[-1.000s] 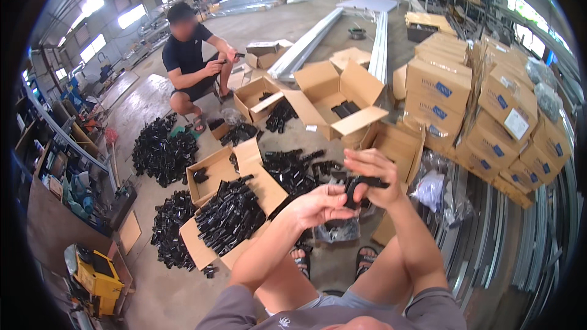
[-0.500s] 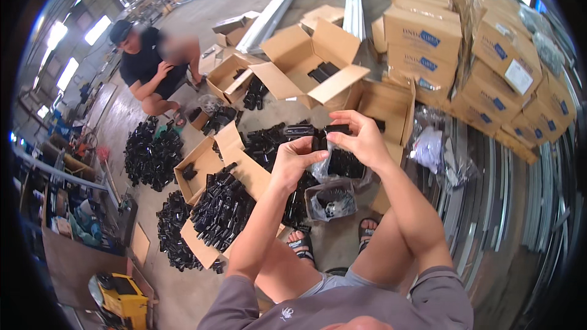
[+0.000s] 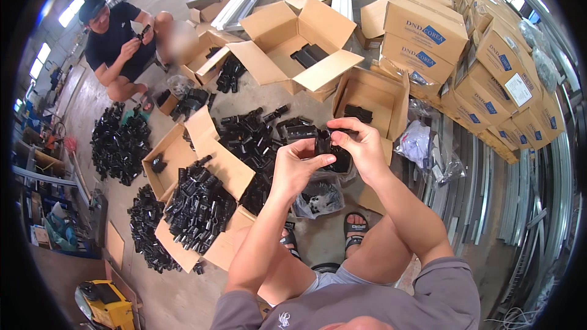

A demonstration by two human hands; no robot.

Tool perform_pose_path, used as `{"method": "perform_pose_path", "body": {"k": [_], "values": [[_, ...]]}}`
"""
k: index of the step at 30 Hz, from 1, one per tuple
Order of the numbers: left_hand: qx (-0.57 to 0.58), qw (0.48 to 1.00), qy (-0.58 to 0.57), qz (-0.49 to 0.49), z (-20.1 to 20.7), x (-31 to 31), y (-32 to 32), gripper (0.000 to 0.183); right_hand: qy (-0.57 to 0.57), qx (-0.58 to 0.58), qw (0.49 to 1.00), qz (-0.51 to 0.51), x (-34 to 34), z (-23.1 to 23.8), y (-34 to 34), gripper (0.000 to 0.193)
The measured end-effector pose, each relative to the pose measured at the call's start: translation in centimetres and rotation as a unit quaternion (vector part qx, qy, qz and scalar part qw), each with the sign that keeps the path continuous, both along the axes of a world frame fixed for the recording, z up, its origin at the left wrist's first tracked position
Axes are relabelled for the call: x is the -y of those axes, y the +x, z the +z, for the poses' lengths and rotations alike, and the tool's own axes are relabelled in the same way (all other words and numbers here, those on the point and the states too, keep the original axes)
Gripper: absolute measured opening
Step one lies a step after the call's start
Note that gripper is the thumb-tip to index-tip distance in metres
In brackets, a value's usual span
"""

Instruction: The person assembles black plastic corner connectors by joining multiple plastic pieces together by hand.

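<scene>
Where both hands meet, black part (image 3: pixel 328 144).

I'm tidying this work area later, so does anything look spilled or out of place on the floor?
Yes. Loose black plastic parts lie heaped on the bare floor beside the flattened cardboard box, not inside boxes. Both hands, left hand and right hand, hold one black part.

Beyond the fingers we see an open cardboard box (image 3: pixel 293 43) holding a few black parts. Left of them lies a flattened carton (image 3: pixel 202 201) heaped with black fittings. A crouching co-worker (image 3: pixel 116 43) sits far left; stacked sealed boxes (image 3: pixel 465 43) rise right.
</scene>
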State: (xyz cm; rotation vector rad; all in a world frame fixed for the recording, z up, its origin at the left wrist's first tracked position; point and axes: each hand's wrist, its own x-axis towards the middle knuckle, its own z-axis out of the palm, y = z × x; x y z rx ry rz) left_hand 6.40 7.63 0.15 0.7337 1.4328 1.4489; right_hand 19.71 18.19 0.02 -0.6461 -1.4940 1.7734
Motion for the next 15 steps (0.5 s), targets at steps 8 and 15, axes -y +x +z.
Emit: {"method": "perform_pose_path", "body": {"k": [8, 15], "values": [[0.053, 0.998, -0.015, -0.003, -0.5, 0.2, -0.9, 0.037, 0.017, 0.004, 1.000, -0.008, 0.3, -0.7, -0.8, 0.025], [-0.019, 1.000, -0.024, -0.008, -1.8, 0.4, -2.6, 0.032, -0.058, -0.071, 0.994, -0.052, 0.0, -2.9, -1.8, 0.042]]}}
